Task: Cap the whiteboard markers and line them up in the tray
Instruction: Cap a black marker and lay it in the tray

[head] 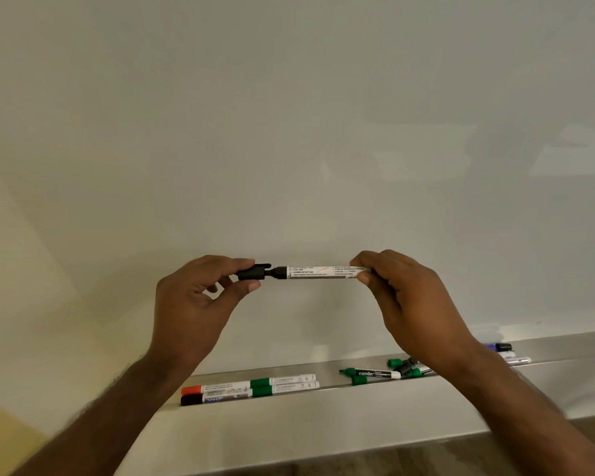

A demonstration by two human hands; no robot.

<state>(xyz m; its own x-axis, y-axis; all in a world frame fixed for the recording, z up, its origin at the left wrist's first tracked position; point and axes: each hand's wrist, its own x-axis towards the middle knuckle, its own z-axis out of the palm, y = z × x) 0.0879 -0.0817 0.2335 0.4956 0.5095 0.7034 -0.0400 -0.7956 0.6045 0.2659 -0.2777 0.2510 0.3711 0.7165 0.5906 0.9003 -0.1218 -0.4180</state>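
Markers, caps and the tray

White-barrelled black marker [323,271] held level in the air, its black cap [253,272] right at the tip, not fully on. In the long metal tray [323,403]: red-capped marker [220,388], black-capped marker [217,398] and two green-capped ones lined up left; an uncapped green marker [371,374] and loose caps jumbled right.

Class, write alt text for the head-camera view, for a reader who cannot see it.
Two hands hold a black whiteboard marker level before a whiteboard: the left hand pinches its black cap at the tip, not pushed home, while the right hand grips the barrel's end. Below, the tray holds four capped markers lined up at left and loose markers at right.
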